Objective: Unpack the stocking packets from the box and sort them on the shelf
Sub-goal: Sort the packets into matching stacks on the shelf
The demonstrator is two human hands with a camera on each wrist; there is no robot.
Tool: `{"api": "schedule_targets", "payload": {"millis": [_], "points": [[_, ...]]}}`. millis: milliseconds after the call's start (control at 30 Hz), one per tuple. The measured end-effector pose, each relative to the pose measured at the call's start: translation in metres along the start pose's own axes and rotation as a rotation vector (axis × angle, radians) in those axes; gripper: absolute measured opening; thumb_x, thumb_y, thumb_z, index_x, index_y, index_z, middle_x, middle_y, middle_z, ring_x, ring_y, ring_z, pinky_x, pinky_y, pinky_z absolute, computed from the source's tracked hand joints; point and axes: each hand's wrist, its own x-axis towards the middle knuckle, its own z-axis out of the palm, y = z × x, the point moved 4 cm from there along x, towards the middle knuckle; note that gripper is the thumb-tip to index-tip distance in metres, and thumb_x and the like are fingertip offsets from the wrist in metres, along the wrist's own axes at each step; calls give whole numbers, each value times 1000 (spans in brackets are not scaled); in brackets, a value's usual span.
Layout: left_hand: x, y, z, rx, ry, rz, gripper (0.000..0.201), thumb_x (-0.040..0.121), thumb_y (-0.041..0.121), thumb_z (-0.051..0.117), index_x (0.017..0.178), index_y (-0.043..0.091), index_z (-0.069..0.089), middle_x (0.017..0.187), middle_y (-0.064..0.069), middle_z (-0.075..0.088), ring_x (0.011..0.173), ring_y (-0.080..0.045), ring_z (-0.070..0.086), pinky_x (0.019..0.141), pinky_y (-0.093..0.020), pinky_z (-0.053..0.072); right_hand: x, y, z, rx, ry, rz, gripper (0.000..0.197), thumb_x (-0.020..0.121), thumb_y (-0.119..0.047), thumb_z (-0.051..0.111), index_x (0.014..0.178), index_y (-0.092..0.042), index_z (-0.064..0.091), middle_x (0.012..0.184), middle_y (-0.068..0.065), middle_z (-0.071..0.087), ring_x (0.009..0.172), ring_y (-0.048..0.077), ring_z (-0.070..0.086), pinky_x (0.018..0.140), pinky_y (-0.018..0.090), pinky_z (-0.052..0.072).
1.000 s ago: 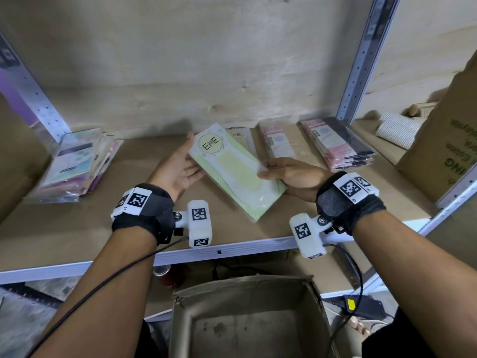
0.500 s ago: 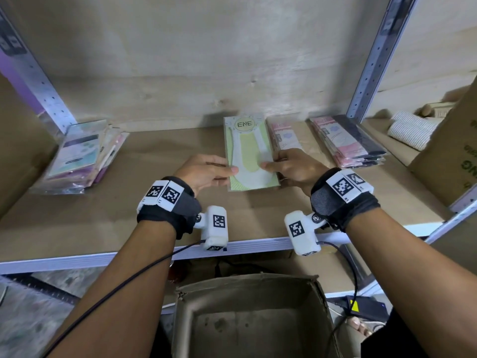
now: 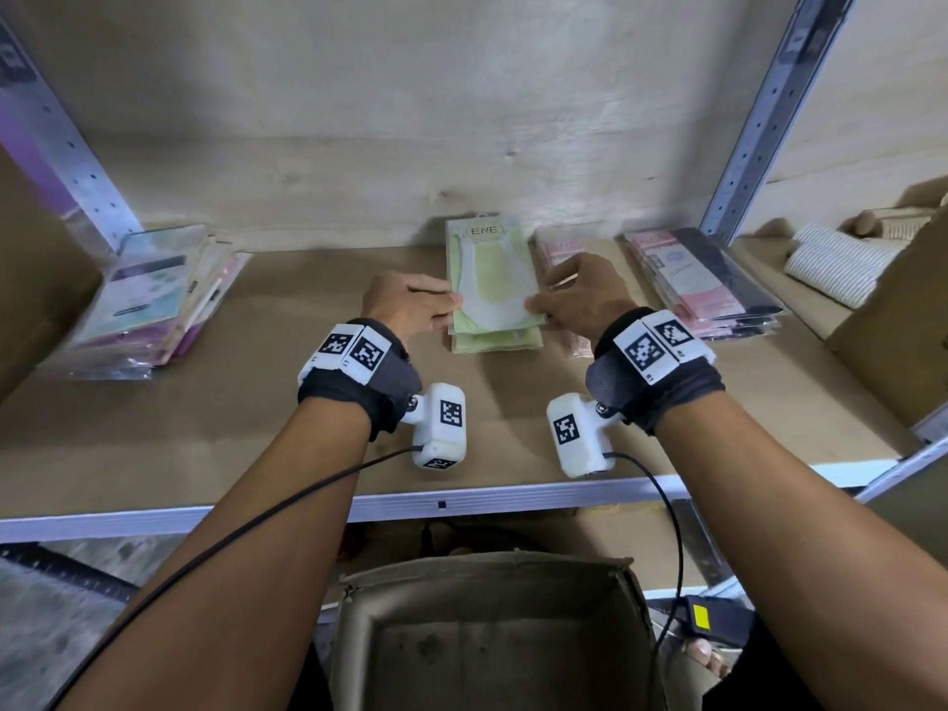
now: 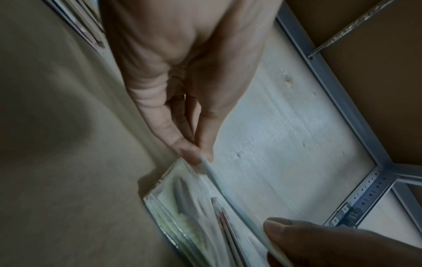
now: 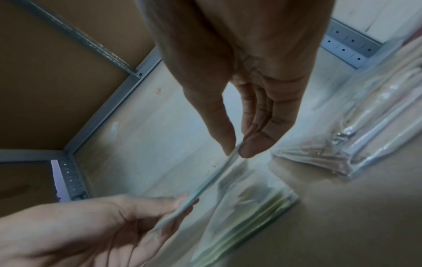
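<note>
I hold the flat green-and-white stocking packet (image 3: 493, 279) over the green stack (image 3: 496, 341) on the brown shelf board (image 3: 256, 402). My left hand (image 3: 410, 306) and right hand (image 3: 582, 299) each pinch a side edge. Half a second ago it lay lower, nearer me. The open cardboard box (image 3: 492, 628) sits below.

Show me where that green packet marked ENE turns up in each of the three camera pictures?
Head: the green ENE packet lies mid-shelf, atop a green pile, between both hands.
Left wrist: seen edge-on, running from the left hand toward the lower right.
Right wrist: a thin edge at centre, pinched by the right hand.
Shared landmark: the perforated metal upright.
</note>
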Motion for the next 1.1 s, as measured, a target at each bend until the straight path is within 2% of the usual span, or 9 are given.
{"api": "schedule_targets", "payload": {"millis": [67, 133, 200, 233, 367, 600, 733, 1000, 1100], "points": [[5, -1, 3, 42, 16, -10, 21, 76, 2, 82, 96, 2, 73, 91, -14, 75, 65, -11, 72, 65, -19, 59, 4, 1, 0, -75, 25, -17, 26, 74, -3, 81, 78, -16, 58, 103, 12, 67, 72, 19, 68, 49, 20, 55], [8, -3, 6, 76, 24, -32, 25, 76, 2, 82, 99, 0, 72, 94, -17, 75, 74, -18, 74, 75, -26, 61, 6, 2, 0, -172, 17, -34, 22, 74, -4, 80, 73, -17, 62, 102, 11, 71, 78, 19, 70, 62, 25, 60], [10, -5, 8, 93, 28, -59, 26, 76, -1, 81, 100, -3, 72, 97, -19, 74, 83, -24, 75, 83, -32, 61, 7, 2, 0, -259, 2, -44, 15, 73, -6, 79, 80, -15, 69, 103, 10, 72, 92, 21, 70, 79, 29, 59], [10, -6, 10, 97, 27, -73, 25, 76, -2, 81, 99, -4, 71, 98, -20, 74, 85, -25, 75, 83, -33, 61, 6, 2, 1, -283, -6, -45, 15, 74, -6, 79, 84, -13, 71, 103, 10, 72, 94, 21, 69, 81, 27, 58], [8, -7, 15, 95, 26, -123, 17, 76, -7, 79, 89, -5, 70, 102, -23, 73, 91, -29, 74, 83, -36, 61, 4, 1, 7, -355, -40, -21, 19, 77, -7, 77, 96, -6, 75, 103, 13, 71, 91, 24, 69, 71, 29, 58], [13, -4, 18, 167, 63, -146, 24, 73, -8, 81, 93, -5, 69, 104, -21, 73, 92, -29, 73, 86, -42, 60, 4, 3, 10, -394, -57, -9, 22, 81, -9, 74, 103, -6, 72, 111, 12, 68, 101, 24, 67, 85, 31, 58], [15, -4, 17, 216, 57, -139, 20, 71, -7, 82, 85, 0, 70, 104, -19, 74, 93, -28, 73, 86, -43, 60, 3, 3, 10, -392, -78, -12, 22, 80, -8, 74, 102, -3, 72, 108, 11, 70, 99, 24, 68, 87, 34, 58], [16, -6, 13, 282, 70, -113, 38, 67, 3, 88, 102, -1, 73, 101, -17, 75, 88, -26, 74, 85, -40, 61, 4, 4, 9, -434, -78, -44, 30, 79, -6, 72, 107, 6, 70, 111, 18, 71, 83, 19, 65, 88, 41, 58], [14, -3, 8, 309, 97, -102, 40, 66, 12, 91, 102, 5, 74, 94, -14, 75, 77, -25, 75, 77, -38, 63, 3, 3, 8, -441, -67, -67, 29, 80, -10, 74, 107, -1, 71, 111, 15, 70, 97, 25, 68, 88, 35, 58]]}}
